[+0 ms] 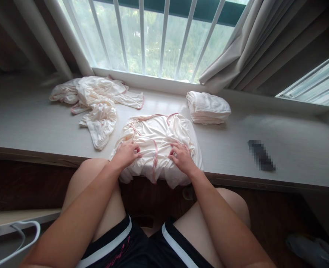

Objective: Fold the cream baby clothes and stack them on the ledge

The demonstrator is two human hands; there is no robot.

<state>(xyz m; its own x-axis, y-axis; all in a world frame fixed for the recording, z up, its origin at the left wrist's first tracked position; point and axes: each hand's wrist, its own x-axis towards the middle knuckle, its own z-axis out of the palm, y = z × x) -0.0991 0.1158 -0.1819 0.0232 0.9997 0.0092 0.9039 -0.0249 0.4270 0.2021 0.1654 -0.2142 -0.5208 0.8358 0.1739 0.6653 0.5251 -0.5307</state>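
Observation:
A cream pajama top (147, 130) with pink piping lies spread in front of me, its lower edge hanging over the front of the ledge. My left hand (128, 153) is on its left side, with fingers and thumb curled in on the cloth. On the opposite side, my right hand (180, 155) grips the fabric in much the same way, fingers bent toward the thumb. A strip of pink piping runs down between the two hands. The cloth under my fingertips is wrinkled, and part of each grip is hidden.
On the pale window ledge (278, 126), a crumpled cream garment (97, 96) lies left and a folded white stack (208, 108) back right. A blurred dark object (262, 155) sits farther right. Curtains (245, 48) flank the barred window. White hangers (27, 238) are at lower left.

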